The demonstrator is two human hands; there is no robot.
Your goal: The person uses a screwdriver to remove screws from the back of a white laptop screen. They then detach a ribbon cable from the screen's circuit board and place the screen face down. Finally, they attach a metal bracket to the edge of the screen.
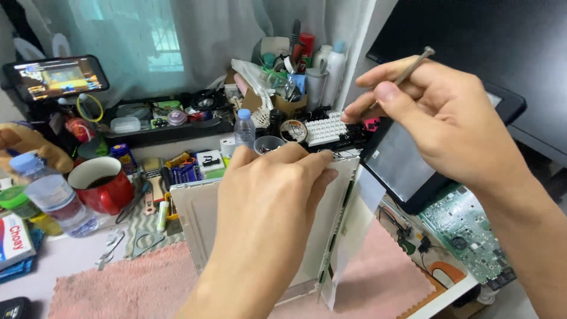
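left hand (pixel 277 201) clamped on top edge of flat pale panel (pixel 201 218), upright over fuzzy pink mat (pixel 130 283) | right hand (pixel 449 127) pinching slim metal tool (pixel 413 66) above it | glossy red mug (pixel 103 184) left

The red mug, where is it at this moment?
In the head view, the red mug stands at the left of the desk, between a clear water bottle and the white panel held upright by the left hand.

Bare pink mat (pixel 118 289) lies open at the front left of the upright panel (pixel 201 212). Behind it, a red mug (pixel 103 184), bottle (pixel 56 201) and tool clutter (pixel 171 171) crowd the tabletop (pixel 65 257). To the right, a tablet (pixel 401 165) and green circuit board (pixel 472 233) block the way.
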